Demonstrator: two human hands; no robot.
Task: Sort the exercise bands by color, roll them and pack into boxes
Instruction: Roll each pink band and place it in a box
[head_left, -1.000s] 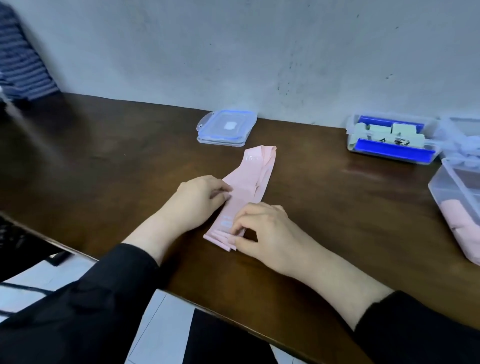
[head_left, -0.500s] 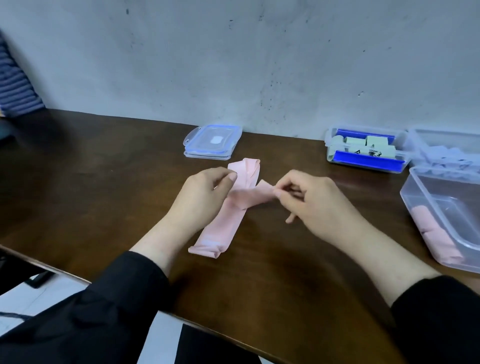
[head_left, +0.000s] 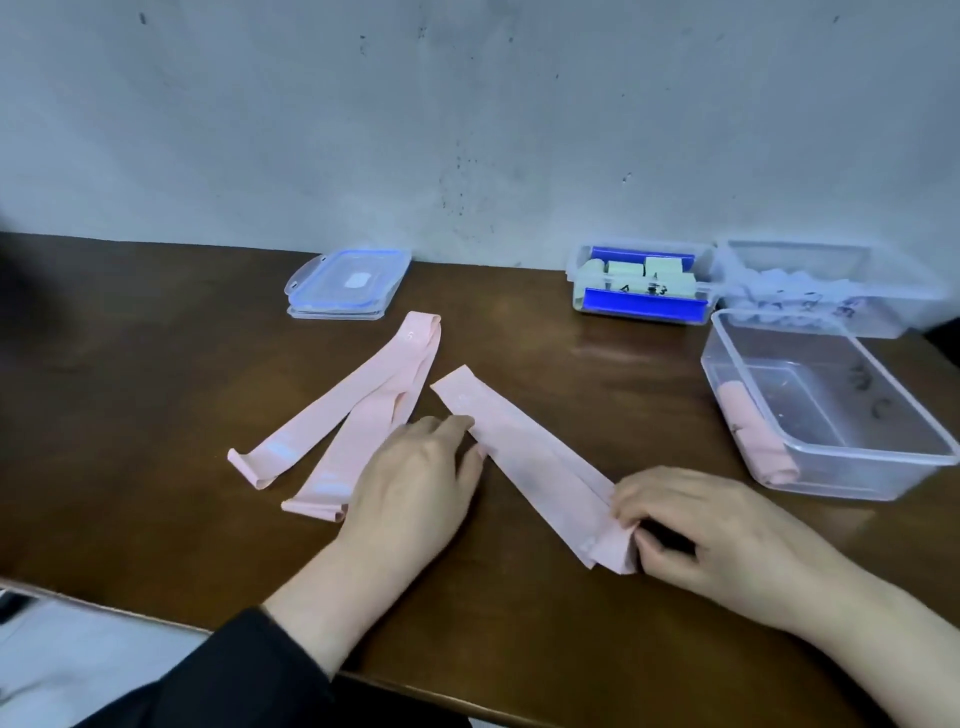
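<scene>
One pink exercise band (head_left: 524, 447) lies flat and diagonal on the brown table (head_left: 156, 395). My right hand (head_left: 711, 530) pinches its near end, which is curled up slightly. My left hand (head_left: 415, 483) lies flat with its fingertips pressing the band's left edge near the far end. Two more pink bands (head_left: 358, 410) lie spread in a V to the left, partly under my left hand. A clear plastic box (head_left: 831, 452) at the right holds rolled pink bands (head_left: 753, 431).
Stacked clear lids with blue seals (head_left: 345, 283) lie at the back by the wall. A blue-trimmed box with pale green rolls (head_left: 641, 283) and a clear box with light blue rolls (head_left: 810, 291) stand at the back right. The table's front edge runs below my wrists.
The pink bands were stacked under both hands. My right hand pulled one band off to the right and laid it flat; my left hand moved from the stack onto that band.
</scene>
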